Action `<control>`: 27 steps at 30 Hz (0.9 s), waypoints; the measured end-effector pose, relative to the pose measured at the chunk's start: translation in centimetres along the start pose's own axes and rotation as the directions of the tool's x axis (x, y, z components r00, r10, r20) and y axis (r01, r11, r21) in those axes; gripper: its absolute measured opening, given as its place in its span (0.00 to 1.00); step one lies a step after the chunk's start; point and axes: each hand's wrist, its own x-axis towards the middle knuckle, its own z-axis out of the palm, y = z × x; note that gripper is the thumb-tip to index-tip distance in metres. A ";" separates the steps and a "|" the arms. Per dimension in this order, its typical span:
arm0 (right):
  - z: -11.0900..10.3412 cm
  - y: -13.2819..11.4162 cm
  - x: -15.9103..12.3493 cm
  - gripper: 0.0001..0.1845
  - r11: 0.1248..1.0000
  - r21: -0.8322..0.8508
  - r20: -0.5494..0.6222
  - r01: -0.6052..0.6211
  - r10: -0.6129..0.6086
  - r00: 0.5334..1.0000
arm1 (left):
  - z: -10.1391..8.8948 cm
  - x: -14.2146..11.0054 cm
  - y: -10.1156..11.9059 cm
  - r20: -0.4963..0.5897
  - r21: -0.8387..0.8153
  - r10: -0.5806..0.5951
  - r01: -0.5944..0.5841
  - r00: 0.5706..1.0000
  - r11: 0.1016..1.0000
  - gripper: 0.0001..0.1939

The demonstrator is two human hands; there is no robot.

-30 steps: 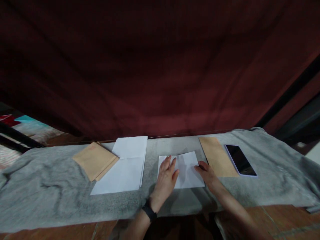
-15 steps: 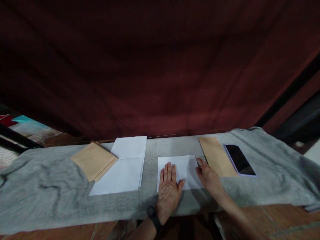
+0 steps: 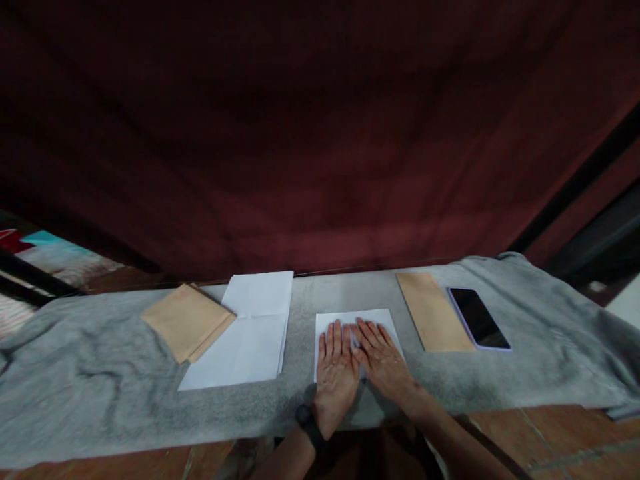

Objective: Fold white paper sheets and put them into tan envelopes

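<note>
A sheet of white paper (image 3: 369, 316), smaller than the sheets on the left and apparently folded, lies on the grey cloth in front of me. My left hand (image 3: 337, 367) rests flat on its left half, fingers stretched out, with a dark watch (image 3: 309, 427) on the wrist. Flat on the right half of the same paper lies my right hand (image 3: 383, 357), its fingers spread. The two thumbs meet or nearly meet near the middle. Both palms cover much of the sheet.
Left of the hands are larger white sheets (image 3: 245, 350) with crease lines, partly under brown envelopes (image 3: 185, 320). To the right lie another brown envelope (image 3: 434, 313) and a phone (image 3: 479, 320). Grey cloth (image 3: 115, 387) covers the surface; a dark red curtain (image 3: 330, 167) hangs behind.
My right hand has moved left from the paper's right edge and now lies flat beside my left hand. The left hand stays where it was.
</note>
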 end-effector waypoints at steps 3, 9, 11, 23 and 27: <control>0.3 0.3 -0.3 0.27 0.999 -0.054 -0.030 0.002 -0.004 1.000 | 0.1 -0.3 -0.4 -0.019 0.038 0.010 -0.009 1.000 0.999 0.29; 0.7 1.4 -0.9 0.30 0.982 -0.177 -0.145 -0.063 0.037 0.989 | 0.0 -1.0 -1.5 -0.133 0.166 0.035 -0.013 0.991 0.986 0.30; 0.9 1.9 -1.1 0.30 0.971 -0.225 -0.188 -0.081 0.039 0.981 | 0.0 -1.2 -1.9 -0.166 0.220 0.036 0.001 0.985 0.975 0.30; 1.1 4.2 -2.5 0.35 0.937 -0.314 -0.254 -0.153 0.072 0.965 | -1.2 -2.0 -2.3 -0.182 0.318 0.040 0.021 0.982 0.948 0.31; 0.9 4.2 -2.4 0.34 0.938 -0.301 -0.271 -0.172 0.089 0.958 | -1.3 -1.2 -1.8 -0.175 0.308 0.048 0.009 0.983 0.951 0.30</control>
